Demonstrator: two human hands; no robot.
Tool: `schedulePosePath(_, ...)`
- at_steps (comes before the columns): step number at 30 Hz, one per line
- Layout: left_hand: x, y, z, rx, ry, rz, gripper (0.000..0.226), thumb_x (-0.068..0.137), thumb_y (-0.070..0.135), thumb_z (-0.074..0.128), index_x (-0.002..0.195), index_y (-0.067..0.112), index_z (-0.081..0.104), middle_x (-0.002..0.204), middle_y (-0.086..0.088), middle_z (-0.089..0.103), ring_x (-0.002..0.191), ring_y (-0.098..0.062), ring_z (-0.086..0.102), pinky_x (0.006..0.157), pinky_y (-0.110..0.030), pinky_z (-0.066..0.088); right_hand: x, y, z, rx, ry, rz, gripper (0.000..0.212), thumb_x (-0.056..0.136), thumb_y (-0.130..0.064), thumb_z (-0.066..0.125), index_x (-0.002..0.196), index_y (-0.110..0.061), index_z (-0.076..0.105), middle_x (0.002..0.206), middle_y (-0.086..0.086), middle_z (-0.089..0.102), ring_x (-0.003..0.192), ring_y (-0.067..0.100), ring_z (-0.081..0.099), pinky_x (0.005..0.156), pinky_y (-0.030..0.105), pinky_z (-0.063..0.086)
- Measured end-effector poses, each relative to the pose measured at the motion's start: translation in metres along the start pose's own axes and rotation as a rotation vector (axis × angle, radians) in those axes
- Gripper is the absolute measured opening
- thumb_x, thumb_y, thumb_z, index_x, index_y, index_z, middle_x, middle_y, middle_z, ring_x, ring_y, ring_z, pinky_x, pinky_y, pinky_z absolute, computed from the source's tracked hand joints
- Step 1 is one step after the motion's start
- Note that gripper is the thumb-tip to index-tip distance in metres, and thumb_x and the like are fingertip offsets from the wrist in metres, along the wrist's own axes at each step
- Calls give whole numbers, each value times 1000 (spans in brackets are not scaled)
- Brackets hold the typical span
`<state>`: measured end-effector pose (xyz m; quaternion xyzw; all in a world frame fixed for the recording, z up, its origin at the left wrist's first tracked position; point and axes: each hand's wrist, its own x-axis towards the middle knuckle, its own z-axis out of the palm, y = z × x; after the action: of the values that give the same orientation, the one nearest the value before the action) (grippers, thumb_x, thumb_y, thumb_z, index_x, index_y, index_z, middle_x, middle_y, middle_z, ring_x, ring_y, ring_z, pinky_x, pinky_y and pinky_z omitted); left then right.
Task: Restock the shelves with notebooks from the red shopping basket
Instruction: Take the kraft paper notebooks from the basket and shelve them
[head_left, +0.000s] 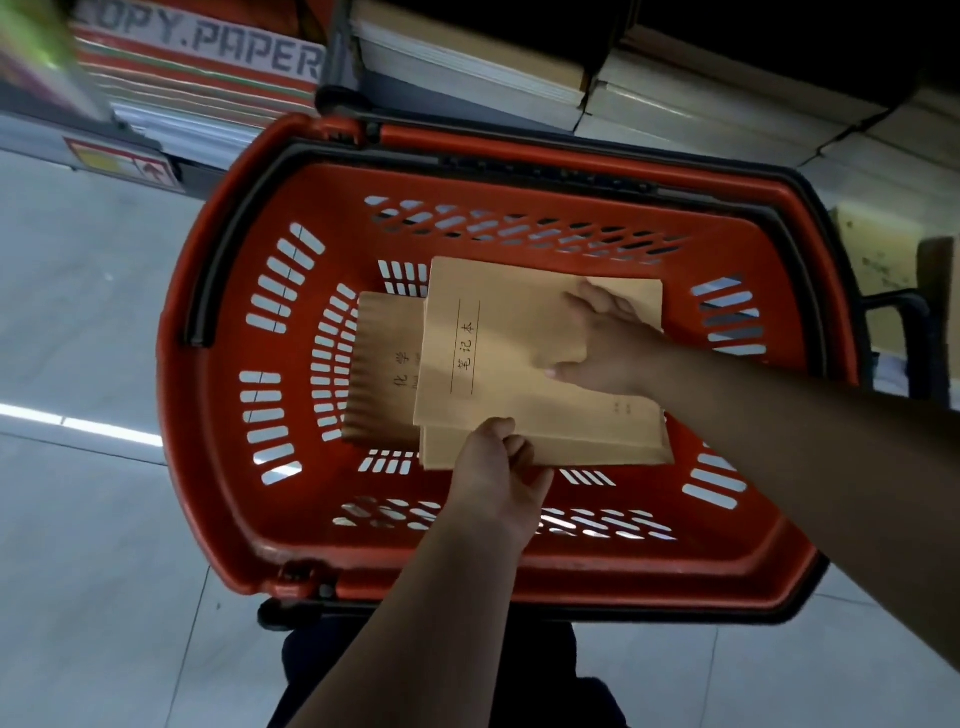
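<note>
- At the bottom centre of the frame my left hand (496, 470) reaches up into the red shopping basket (218, 467), its fingers curled round the near edge of the notebook stack (498, 374).
- My right hand (605, 348) comes in from the right and grips the stack's right edge, thumb on the top brown cover, fingers over the far corner.
- Both hands hold the stack inside the basket, mid-frame; I cannot tell whether it rests on the basket floor.
- Another brown notebook (384, 364) lies partly under the stack's left side.
- The basket stands on the pale tiled floor (78, 312).
- Beyond it, along the top, the shelves (675, 98) carry stacked paper, and a box (208, 57) at upper left reads "COPY PAPER".
</note>
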<state>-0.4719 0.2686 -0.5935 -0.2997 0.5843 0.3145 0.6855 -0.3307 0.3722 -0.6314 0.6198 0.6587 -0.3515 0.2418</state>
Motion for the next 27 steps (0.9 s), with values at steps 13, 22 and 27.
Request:
schedulePosePath(13, 20, -5, 11, 46, -125, 39, 20, 101, 14, 49, 118, 8, 57, 108, -13, 70, 102, -24, 66, 84, -39, 53, -3, 3, 5, 45, 46, -54, 83, 93, -49, 56, 156, -24, 9, 163, -6, -7, 149, 21, -1, 119, 40, 14)
schedulePosePath(22, -58, 9, -7, 258, -163, 151, 16, 99, 13, 52, 113, 19, 58, 93, -6, 74, 97, -20, 68, 104, -45, 47, -56, -8, -31, 469, 146, 50, 57, 102, -46, 36, 153, -24, 24, 158, 2, 27, 144, 21, 28, 111, 32, 25)
schedulePosePath(27, -97, 19, -22, 397, -216, 299, 21, 99, 7, 50, 118, 14, 56, 108, 0, 67, 104, -15, 66, 75, -26, 59, -95, -15, -46, 567, 291, 48, 41, 101, -33, 46, 139, -17, 47, 138, 7, 52, 127, 24, 48, 96, 26, 36)
